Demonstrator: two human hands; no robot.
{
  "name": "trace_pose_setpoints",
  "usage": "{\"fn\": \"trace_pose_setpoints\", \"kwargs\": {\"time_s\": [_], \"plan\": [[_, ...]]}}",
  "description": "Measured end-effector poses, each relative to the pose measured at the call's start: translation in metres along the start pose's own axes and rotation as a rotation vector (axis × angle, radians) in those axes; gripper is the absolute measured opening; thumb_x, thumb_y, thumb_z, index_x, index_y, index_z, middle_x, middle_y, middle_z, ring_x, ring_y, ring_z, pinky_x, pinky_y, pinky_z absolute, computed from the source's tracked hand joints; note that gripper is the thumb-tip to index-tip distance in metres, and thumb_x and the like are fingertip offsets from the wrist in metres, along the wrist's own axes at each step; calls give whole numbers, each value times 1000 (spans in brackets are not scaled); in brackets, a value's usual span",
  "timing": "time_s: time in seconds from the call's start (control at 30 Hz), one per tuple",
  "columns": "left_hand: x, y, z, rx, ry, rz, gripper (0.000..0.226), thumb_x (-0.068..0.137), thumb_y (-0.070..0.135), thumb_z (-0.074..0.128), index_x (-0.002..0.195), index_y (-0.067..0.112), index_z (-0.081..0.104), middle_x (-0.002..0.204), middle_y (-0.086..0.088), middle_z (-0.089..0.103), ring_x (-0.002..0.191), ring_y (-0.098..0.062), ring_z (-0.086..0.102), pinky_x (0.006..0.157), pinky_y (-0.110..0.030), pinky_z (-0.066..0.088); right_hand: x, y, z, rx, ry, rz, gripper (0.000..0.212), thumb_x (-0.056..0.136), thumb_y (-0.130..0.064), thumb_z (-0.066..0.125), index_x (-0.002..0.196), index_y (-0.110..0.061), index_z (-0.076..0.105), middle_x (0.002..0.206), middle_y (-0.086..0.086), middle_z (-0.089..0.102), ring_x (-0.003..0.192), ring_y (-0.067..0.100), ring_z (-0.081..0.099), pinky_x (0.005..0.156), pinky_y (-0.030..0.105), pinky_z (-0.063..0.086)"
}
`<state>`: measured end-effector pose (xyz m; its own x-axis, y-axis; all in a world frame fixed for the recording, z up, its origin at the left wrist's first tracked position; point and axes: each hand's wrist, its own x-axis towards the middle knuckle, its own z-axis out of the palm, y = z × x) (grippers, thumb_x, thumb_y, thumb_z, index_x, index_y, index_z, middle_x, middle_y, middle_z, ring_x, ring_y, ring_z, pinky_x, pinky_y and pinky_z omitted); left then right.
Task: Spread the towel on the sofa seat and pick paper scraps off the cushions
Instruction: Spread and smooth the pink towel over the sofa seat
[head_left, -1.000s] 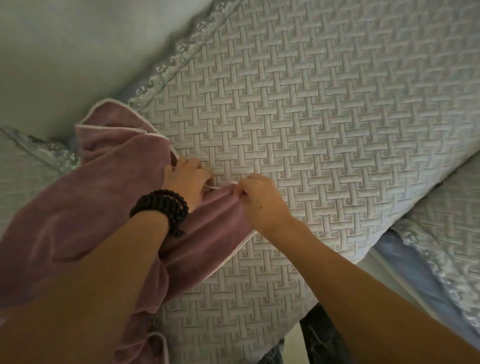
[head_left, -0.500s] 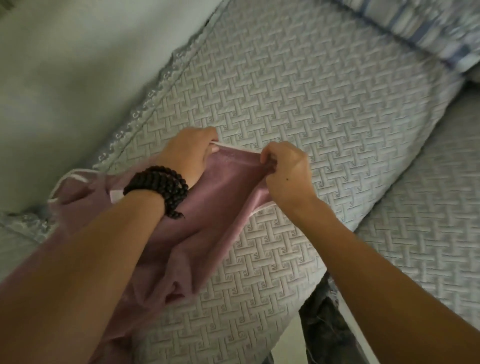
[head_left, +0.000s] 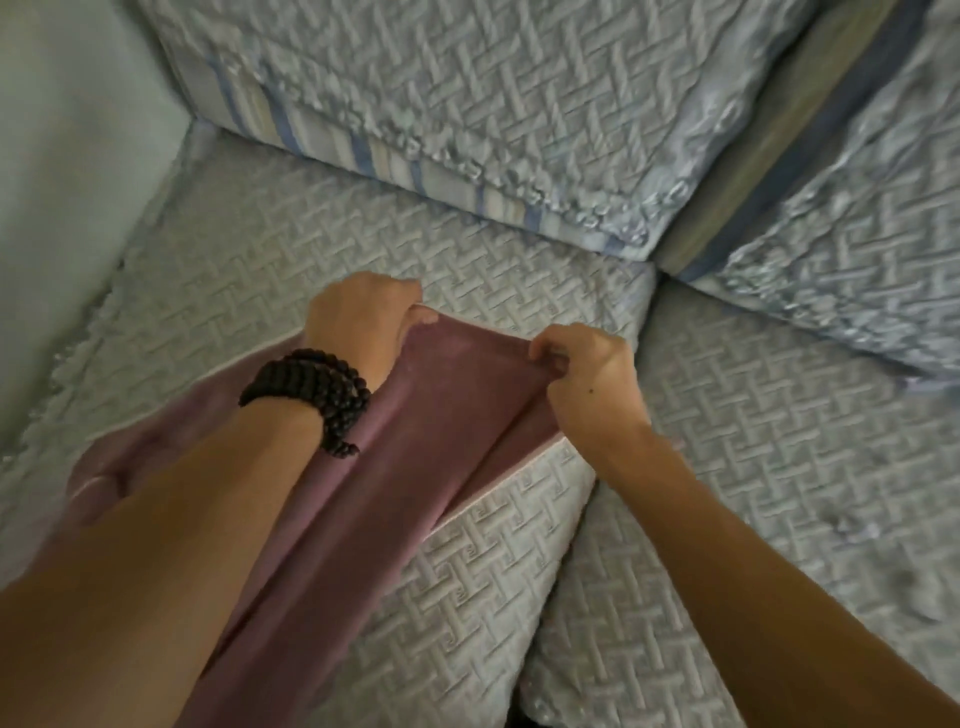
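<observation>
On the seat cushion (head_left: 332, 218), our left hand (head_left: 358, 317) and right hand (head_left: 587, 358) now pinch the towel (head_left: 415, 441) edge farther forward, spreading begun.

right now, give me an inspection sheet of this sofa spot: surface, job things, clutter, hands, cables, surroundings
surface: quilted seat cushion, a second seat cushion to its right, a seam between them
job's things: purple towel, still bunched and creased lengthwise, lying on the left cushion; no paper scraps seen
clutter: nothing seen
hands: left hand and right hand each pinch the towel's far edge, holding it stretched between them; bead bracelet on the left wrist
cables: nothing seen
surroundings: striped back cushions behind the seat, pale wall at the left
</observation>
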<state>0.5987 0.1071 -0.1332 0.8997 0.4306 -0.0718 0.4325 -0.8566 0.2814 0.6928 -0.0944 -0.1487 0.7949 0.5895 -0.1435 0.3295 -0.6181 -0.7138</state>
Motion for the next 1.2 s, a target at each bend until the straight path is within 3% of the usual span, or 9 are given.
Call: {"fn": "trace_pose_setpoints", "kwargs": {"time_s": [0.13, 0.23, 0.4, 0.67, 0.8, 0.97, 1.07, 1.13, 1.2], "plan": [[84, 56, 5, -63, 96, 161, 35, 92, 30, 62, 68, 6, 56, 62, -7, 57, 58, -21, 49, 53, -33, 41, 58, 37, -61, 30, 256, 9, 49, 58, 24, 43, 79, -9, 72, 75, 9, 69, 66, 18, 67, 59, 16, 53], [136, 78, 22, -54, 70, 251, 25, 92, 15, 62, 72, 1, 58, 67, -11, 61, 62, -26, 56, 55, -38, 47, 94, 66, -78, -5, 360, 20, 48, 59, 25, 43, 82, -6, 73, 76, 11, 69, 65, 17, 64, 55, 13, 50], [165, 44, 84, 81, 20, 211, 11, 86, -6, 59, 85, 2, 66, 82, -13, 63, 80, -32, 57, 66, -42, 46, 136, 103, -34, -76, 222, 22, 45, 65, 28, 48, 92, 3, 73, 93, 17, 68, 83, 26, 64, 75, 34, 57], [176, 13, 153, 189, 79, -7, 7, 81, 5, 68, 86, 10, 69, 88, -10, 71, 93, -36, 62, 83, -49, 41, 152, 139, 23, -253, 83, -59, 44, 65, 22, 47, 102, 9, 68, 111, 24, 57, 102, 43, 54, 83, 49, 50], [168, 8, 162, 146, 150, -4, 9, 90, 18, 59, 94, 13, 65, 92, -9, 68, 93, -36, 59, 85, -53, 42, 137, 137, 39, -596, 123, 14, 32, 92, -7, 51, 121, -13, 63, 130, 8, 53, 118, 30, 47, 93, 52, 36], [156, 1, 136, 99, 93, 45, 26, 95, 31, 52, 113, 16, 61, 107, -6, 64, 103, -31, 56, 91, -52, 39, 130, 108, 37, -706, -22, 125, 48, 84, -10, 50, 132, -10, 50, 144, 12, 36, 138, 31, 27, 112, 58, 18], [134, -25, 107, 45, 124, 1, 28, 97, 22, 47, 120, 13, 58, 110, -12, 59, 101, -35, 54, 84, -53, 43, 123, 69, 43, -578, -6, 148, 46, 81, -6, 55, 127, -4, 51, 147, 18, 32, 143, 33, 11, 118, 56, 6], [115, -54, 89, 30, 124, -50, 30, 96, 15, 47, 123, 9, 55, 108, -17, 58, 94, -37, 55, 78, -52, 48, 117, 40, 55, -434, 33, 15, 40, 79, 0, 57, 119, -1, 58, 136, 22, 43, 133, 39, 27, 116, 59, 21], [90, -94, 68, 54, 105, -106, 31, 93, 7, 49, 124, 6, 57, 105, -18, 59, 88, -36, 57, 74, -51, 51, 116, 4, 77, -280, 40, -182, 42, 73, 4, 58, 115, 4, 62, 124, 25, 54, 110, 44, 49, 97, 56, 42]]}}
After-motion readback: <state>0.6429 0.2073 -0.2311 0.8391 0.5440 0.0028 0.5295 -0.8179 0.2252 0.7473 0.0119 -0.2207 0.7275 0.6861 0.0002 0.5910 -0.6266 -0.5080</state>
